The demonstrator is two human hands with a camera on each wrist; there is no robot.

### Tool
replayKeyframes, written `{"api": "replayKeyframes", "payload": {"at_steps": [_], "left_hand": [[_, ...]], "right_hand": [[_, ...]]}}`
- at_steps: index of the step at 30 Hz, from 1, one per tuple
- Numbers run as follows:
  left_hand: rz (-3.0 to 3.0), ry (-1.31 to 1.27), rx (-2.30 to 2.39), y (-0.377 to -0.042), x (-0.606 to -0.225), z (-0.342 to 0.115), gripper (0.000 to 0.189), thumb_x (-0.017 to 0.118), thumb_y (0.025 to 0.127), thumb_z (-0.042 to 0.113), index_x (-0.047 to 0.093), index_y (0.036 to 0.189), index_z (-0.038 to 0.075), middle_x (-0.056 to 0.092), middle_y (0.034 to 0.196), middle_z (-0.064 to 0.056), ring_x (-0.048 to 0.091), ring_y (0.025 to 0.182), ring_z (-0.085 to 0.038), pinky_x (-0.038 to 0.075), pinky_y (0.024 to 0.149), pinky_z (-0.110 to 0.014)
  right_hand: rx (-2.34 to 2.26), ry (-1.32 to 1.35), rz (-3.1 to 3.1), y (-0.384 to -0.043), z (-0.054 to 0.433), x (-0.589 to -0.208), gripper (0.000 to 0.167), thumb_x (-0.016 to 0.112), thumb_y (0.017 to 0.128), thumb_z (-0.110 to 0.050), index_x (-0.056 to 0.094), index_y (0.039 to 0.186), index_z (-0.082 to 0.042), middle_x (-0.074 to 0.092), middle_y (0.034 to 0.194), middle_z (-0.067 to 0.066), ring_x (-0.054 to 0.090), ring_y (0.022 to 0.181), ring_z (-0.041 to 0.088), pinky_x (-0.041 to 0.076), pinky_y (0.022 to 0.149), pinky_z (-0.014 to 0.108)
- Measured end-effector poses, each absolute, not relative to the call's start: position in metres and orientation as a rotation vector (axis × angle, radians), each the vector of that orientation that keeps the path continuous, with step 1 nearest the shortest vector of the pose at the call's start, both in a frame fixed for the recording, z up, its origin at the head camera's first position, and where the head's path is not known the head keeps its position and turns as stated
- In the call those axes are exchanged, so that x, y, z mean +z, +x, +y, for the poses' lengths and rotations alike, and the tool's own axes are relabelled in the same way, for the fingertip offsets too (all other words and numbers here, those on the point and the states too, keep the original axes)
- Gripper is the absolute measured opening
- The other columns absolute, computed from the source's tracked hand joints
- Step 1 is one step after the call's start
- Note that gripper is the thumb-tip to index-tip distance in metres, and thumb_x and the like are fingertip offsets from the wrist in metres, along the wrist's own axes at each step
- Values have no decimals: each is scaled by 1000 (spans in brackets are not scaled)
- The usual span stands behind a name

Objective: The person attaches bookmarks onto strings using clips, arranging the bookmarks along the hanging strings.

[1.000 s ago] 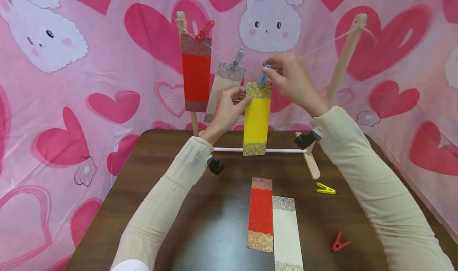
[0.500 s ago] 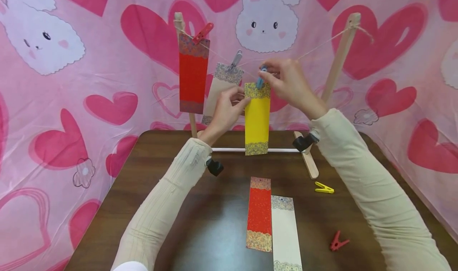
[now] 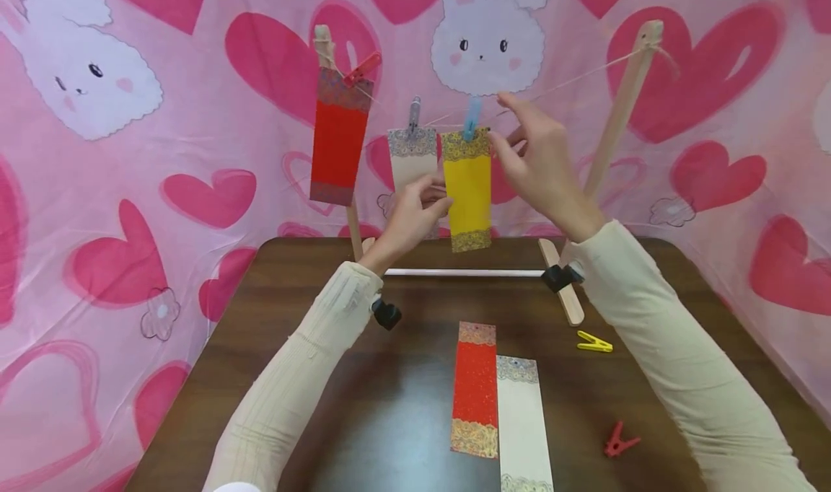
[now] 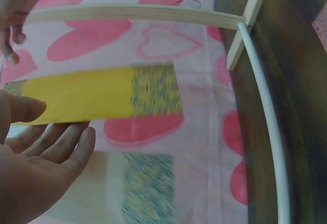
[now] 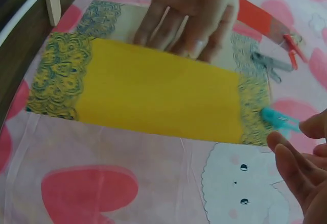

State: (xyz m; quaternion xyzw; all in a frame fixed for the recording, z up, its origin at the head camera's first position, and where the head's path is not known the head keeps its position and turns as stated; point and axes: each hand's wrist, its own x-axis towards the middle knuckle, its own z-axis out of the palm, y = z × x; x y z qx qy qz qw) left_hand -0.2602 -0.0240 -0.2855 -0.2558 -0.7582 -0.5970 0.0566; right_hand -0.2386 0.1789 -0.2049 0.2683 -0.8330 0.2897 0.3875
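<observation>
In the upper centre, your left hand (image 3: pixel 415 209) and right hand (image 3: pixel 544 159), grips spread, flank the yellow card (image 3: pixel 469 196).

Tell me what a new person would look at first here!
Probably the bright yellow card, clipped under a blue clothespin between the left hand and right hand. Then maybe the hanging red card to its left, and the pink backdrop behind, with big hearts and rabbits.

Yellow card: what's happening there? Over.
Right grip beside blue clip, empty; left grip at edge of yellow card. Card hanging by clip. Pale card hanging alongside.
</observation>
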Motion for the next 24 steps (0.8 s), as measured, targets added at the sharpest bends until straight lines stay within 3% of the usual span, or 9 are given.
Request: {"api": "replayKeyframes", "payload": {"at_steps": [6,13,20,24], "left_hand": [[-2273,-835,-1851,-260,-299,-31,27,64,96,4,60,122,-4,68,114,-19,67,104,-27,54,91,-32],[-2380,-803,-1817,-251,-320,-51,30,68,96,14,61,123,3,67,118,-14,66,109,-30,52,94,-37],[-2427,-799,-1723,-238,-332,-70,28,66,94,3,60,120,-3,70,113,-21,68,102,-32,54,91,-38],[-2474,-822,-1616,-227,-337,-73,26,68,93,2,62,118,0,71,110,-16,69,100,-26,56,88,-35]], "right_hand": [[685,730,-2033,-222,189,-216,30,62,94,-2,63,124,1,68,115,13,66,70,23,47,69,14],[646,786,-2028,-204,207,-239,16,63,90,4,67,106,7,69,91,16,64,69,22,41,67,4],[617,786,-2106,-186,220,-251,17,64,89,5,68,105,4,70,93,13,65,73,22,44,67,7],[598,785,-2135,-177,226,-255,16,65,89,3,69,105,1,71,92,10,66,73,19,44,67,6]]}}
